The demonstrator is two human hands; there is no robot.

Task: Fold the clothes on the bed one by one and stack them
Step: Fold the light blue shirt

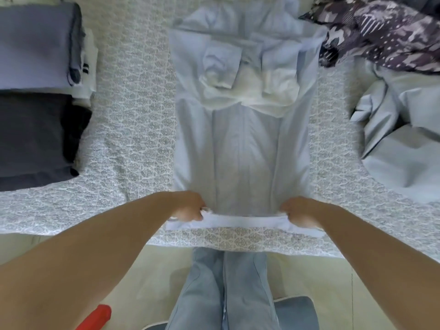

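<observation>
Lying lengthwise down the middle of the bed (133, 129), a pale blue button-up shirt (242, 144) has its sides folded inward into a long narrow panel, its collar end at the far side and its hem at the near edge. The bed is covered with a white quilt printed in a small grey medallion pattern. The left hand (190, 207) pinches the near left corner of the hem, fingers curled tight around the cloth; the right hand (297, 211) grips the near right corner the same way. Between the two hands the hem is raised a little off the quilt and drawn taut, showing a lighter strip of fabric along its edge.

On the left side of the bed sits a folded slate-blue garment (35, 44), and just nearer, touching it, a folded dark charcoal garment (35, 136). On the right lie a rumpled pale grey-blue cloth (400, 144) and, beyond it, a crumpled dark purple and white patterned garment (381, 29). The person's light blue jeans (226, 289) show below the bed's edge, and a red object (98, 316) is partly visible at the lower left.
</observation>
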